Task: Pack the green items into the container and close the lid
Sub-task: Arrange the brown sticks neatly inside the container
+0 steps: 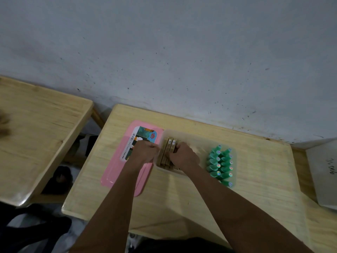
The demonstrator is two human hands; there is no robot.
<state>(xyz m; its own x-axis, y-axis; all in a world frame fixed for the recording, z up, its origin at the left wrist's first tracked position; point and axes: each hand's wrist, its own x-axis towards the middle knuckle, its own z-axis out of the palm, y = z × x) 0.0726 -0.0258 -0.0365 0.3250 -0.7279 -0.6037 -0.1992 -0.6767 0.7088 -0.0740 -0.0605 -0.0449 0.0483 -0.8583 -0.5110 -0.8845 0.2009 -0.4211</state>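
A clear plastic container [197, 138] stands on the wooden table. At its left end several tan boxes [168, 146] stand on edge. At its right end lie several green bottles [221, 164] in two rows, caps to the right. My left hand [145, 151] is closed at the container's left wall, beside the boxes. My right hand [183, 156] grips the boxes from the right. The pink lid [116, 168] with a printed label lies flat to the left of the container, partly under my left forearm.
A second wooden table [36, 136] stands to the left across a gap. A grey board [324, 170] leans at the right edge. The grey wall [182, 61] runs right behind the table. Dark things lie on the floor at lower left.
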